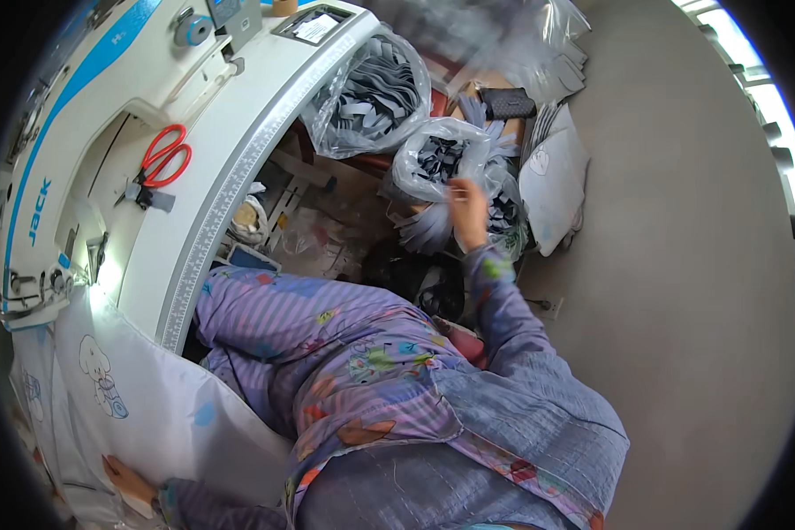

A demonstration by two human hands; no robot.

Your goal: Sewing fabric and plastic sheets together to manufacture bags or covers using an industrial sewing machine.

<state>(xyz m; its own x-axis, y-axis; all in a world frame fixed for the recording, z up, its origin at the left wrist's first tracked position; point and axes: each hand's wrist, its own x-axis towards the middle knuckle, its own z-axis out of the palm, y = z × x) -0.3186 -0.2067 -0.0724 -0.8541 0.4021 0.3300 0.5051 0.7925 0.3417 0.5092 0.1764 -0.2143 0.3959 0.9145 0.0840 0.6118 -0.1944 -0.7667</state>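
My left hand [130,482] lies flat on a white fabric piece [163,402] printed with a small cartoon animal, its fingers stretched out. The fabric drapes from beneath the needle area of a white and blue sewing machine [35,177]. Off to the right, my right hand [469,215] is at the near edge of a clear plastic bag [408,181] holding dark strips [442,157]. Its fingers look bunched together and slightly smeared; whatever is between them is hidden.
Red-handled scissors [163,157] lie on the machine bed. Beyond it, a larger plastic bag [322,132] holds grey strips [375,88]. A dark wallet-like case [508,103] and stacked white pieces [552,181] sit farther right. A measuring scale [225,168] follows the table's edge.
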